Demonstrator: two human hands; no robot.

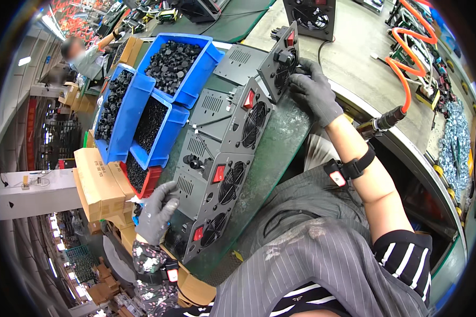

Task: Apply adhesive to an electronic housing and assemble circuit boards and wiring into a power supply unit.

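Starting at the left, seeing a co-worker (87,61) beyond the far edge of the table (280,132), then dropping down to brown boxes (98,177) just past that edge. Moving on to three blue bins (209,59) along the table's far side, noting heaps of small black parts (173,63), and finding a red bin (153,177) at the lower end of the group. Now reaching the left hand (156,216), gloved in grey, showing fingers loosely parted, gripping nothing visible, between the red bin and the row of units (230,177). Following that row along the table's near edge, spotting red switches and black fans. Arriving at the row's upper end, catching the last unit (281,63), angled against its neighbour, and the right hand (317,92), touching its front with half-curled fingers; not managing to tell of any firm hold. Crossing to the grey bench (354,47), passing an orange hose (407,68), finishing on a silvery pile (456,148) near its right edge.
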